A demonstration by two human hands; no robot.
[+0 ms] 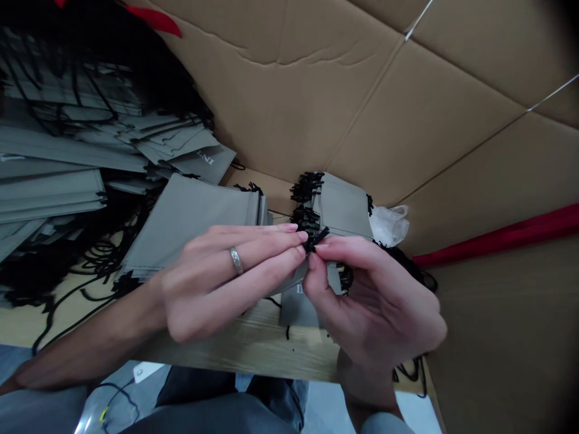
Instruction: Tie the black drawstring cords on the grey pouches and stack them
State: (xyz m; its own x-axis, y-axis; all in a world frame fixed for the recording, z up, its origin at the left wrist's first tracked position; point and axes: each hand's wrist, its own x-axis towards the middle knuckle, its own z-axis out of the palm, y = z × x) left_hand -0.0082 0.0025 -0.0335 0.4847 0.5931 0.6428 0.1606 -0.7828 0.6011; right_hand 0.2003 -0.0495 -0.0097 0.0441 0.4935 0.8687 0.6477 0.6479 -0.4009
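Right hand (368, 298): thumb and forefinger pinched closed on a short black cord (320, 239). Left hand (203, 280): fingers laid together, tips against the same cord; its thumb is hidden, so whether it clamps cannot be told. The cord sits directly between the two sets of fingertips, raised above the desk (253, 346).

Handling, as judged: the left fingers should steady the cord close to the right pinch, so that tension falls on a short length. Draw evenly, without jerks, and keep loose ends out of the pinch.

Surface: pale, wood-grained. Just left of the fingers, a neat grey stack (194, 211); farther left, a disordered grey heap (67, 144) with tangled black cords. Just beyond the fingers, a second stack (346, 199), cord ends bunched along one side; right of it, a clear plastic bag (391, 224).

Room: cardboard panels (280, 90) stand beyond and right of the fingers; a red strip (497, 235) crosses the right side.
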